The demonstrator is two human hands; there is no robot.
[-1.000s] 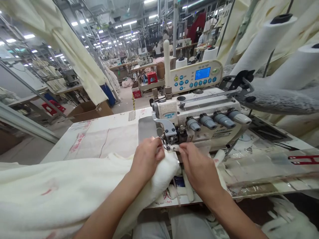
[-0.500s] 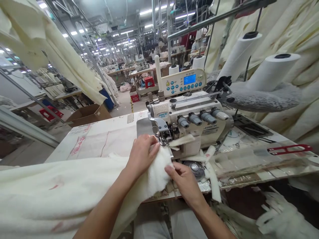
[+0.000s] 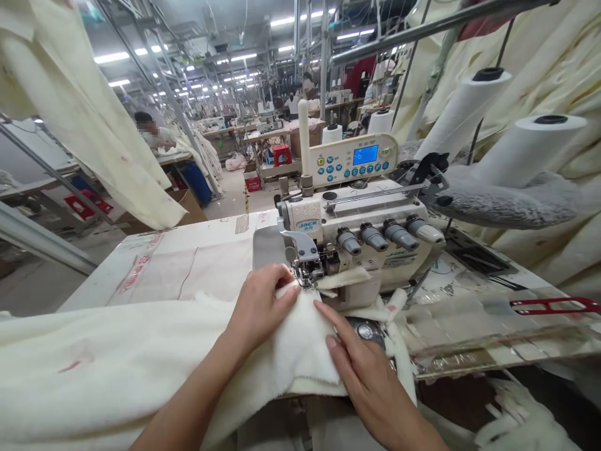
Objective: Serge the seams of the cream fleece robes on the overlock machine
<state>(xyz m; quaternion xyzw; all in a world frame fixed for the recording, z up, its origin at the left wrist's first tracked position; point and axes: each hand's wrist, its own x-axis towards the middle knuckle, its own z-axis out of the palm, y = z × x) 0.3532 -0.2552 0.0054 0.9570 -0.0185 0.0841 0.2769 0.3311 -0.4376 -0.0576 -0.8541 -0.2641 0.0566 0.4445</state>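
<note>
Cream fleece fabric [image 3: 154,351] spreads over the left of the table, and its edge runs under the presser foot [image 3: 307,269] of a white overlock sewing machine [image 3: 375,216]. Close to the foot, my left hand [image 3: 263,307] is closed on the fabric, thumb and fingers pinched together. My right hand [image 3: 369,369] lies at the fabric's right edge with index finger stretched out and thumb apart, its fingertips touching the cloth. A narrow cream strip [image 3: 345,279] sticks out beside the needle area. Whatever lies beneath the fabric is hidden.
Red-handled thread snips [image 3: 554,305] lie at the table's right. White thread cones [image 3: 526,147] stand behind the machine on a grey furry pad [image 3: 511,194]. Fabric scraps [image 3: 401,351] hang by the front edge. Cream cloth [image 3: 94,113] hangs at left; a person [image 3: 154,131] sits beyond.
My right hand has let go of its pinch on the fabric edge and now rests on it with the index finger extended, nearer the foot. My left hand stays close to the foot.
</note>
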